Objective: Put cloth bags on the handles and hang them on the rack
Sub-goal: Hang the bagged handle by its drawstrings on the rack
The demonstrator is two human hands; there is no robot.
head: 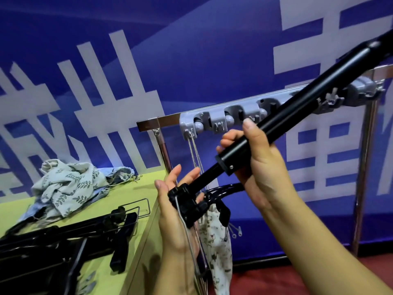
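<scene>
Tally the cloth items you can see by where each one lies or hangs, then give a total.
Cloth bags heaped on the green table: 1 pile, number inside unclear
Cloth bag hanging below the rack: 1
Total: 2 cloth groups

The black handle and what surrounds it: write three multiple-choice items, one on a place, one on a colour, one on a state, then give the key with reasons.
1. Where does the pile of leaf-print cloth bags lie?
A. on the green table
B. on the red floor
C. over the rack's top bar

2. What colour is the clip holder strip on the rack?
A. yellow
B. grey
C. red

3. How does the right hand stand to the black handle?
A. it hangs away from it
B. it lies flat under it
C. it grips its thick tube

Key: 1 A, the bags rest on the green table at the left. 2 B, the strip and its clips are grey against the blue wall. 3 C, the fingers and thumb curl round the tube, while the left hand steadies the head end.
</scene>
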